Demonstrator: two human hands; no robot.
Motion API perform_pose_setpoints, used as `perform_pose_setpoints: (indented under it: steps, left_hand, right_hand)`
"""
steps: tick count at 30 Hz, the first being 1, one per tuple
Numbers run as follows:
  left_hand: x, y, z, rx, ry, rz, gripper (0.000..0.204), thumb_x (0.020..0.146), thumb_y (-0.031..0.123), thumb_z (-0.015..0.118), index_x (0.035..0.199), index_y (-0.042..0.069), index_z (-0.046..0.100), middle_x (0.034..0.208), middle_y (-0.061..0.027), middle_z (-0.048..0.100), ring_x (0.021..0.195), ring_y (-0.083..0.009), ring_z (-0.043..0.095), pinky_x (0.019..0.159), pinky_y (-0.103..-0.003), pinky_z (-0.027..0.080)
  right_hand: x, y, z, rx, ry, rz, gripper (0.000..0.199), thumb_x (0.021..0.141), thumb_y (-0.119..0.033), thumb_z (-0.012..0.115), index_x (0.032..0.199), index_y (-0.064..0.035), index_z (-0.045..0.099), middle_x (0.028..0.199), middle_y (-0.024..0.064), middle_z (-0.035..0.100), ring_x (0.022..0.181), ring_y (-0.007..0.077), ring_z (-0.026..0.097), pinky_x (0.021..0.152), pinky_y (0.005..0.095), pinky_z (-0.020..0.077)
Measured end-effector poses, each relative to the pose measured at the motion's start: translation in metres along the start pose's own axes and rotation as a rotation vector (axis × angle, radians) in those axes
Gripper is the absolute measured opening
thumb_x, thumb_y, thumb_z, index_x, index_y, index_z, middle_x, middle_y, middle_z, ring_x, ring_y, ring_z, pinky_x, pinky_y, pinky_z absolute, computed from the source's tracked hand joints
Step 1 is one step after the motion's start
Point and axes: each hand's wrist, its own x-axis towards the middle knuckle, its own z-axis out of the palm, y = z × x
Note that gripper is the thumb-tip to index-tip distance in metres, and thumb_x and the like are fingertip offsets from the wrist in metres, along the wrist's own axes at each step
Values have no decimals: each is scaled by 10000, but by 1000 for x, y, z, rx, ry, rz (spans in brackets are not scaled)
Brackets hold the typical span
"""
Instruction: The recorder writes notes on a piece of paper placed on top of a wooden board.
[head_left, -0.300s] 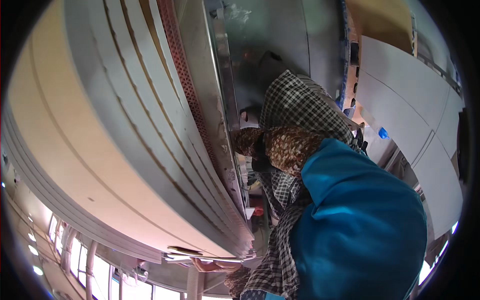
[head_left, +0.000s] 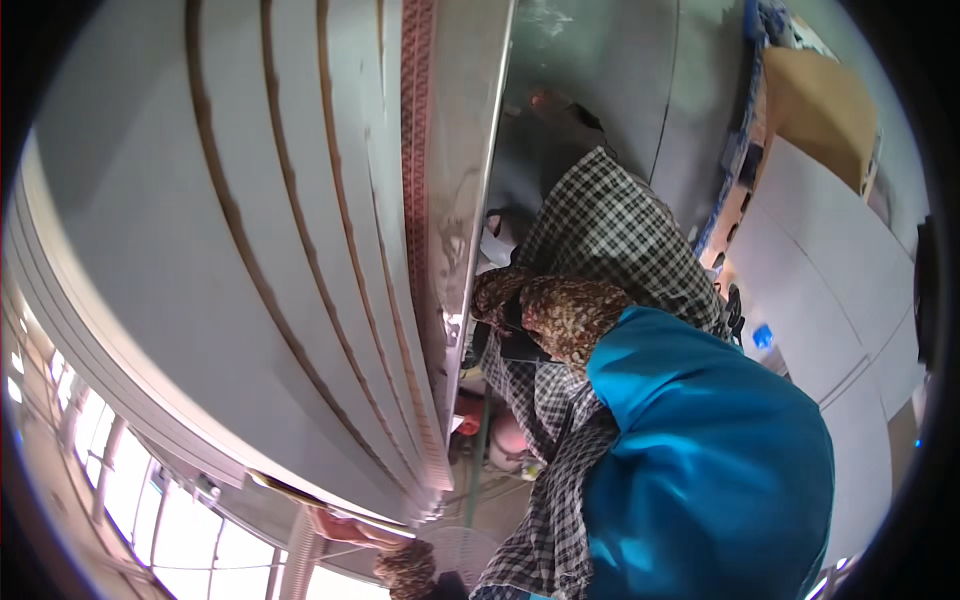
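A big stack of white boards fills the left side of the pic. It stands on its edge & leans a bit. Thin brown lines run betw. the boards. A red strip w/ a pattern and a shiny metal strip run along the stack's right side.

The right hand reaches across from the body, in a brown spotty sleeve. It is up against the metal strip, abt. halfway down. The fingers are dark & small here, so I can't tell if they are shut or spread.

The left hand is at the bottom, by the low corner of the stack. It lies right along that end & seems to touch it. I can't tell how far its fingers are bent.

The person wears a blue top and a black & white check cloth.

On the right are flat white sheets & a brown cardboard piece on the grey floor. Bright windows show at the bottom left.
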Motion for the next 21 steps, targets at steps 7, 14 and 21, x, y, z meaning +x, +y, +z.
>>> perform_pose_setpoints:
  steps: [7,14,21]
  left_hand:
    - [7,-10,3,36,-104,181,541,1017,411,545,1395,34,456,1400,-146,497,1233,-243,525,1046,-430,453]
    - [20,-5,14,-35,-133,104,712,972,596,453,1437,57,439,1420,-139,485,1295,-274,466,1103,-479,357]
    - [22,6,10,44,-149,214,552,1011,394,405,1433,39,435,1457,-164,464,1373,-300,403,1124,-479,295]
  right_hand:
    - [77,39,66,127,112,134,525,765,-281,714,1190,11,617,1120,258,672,1078,381,655,901,465,521]
    - [80,-5,30,481,-202,-85,488,796,-160,713,1241,18,621,973,179,701,826,256,705,665,397,584]
    - [28,-52,-100,581,-320,65,446,751,-113,810,1122,81,654,942,153,706,762,247,722,595,357,631]
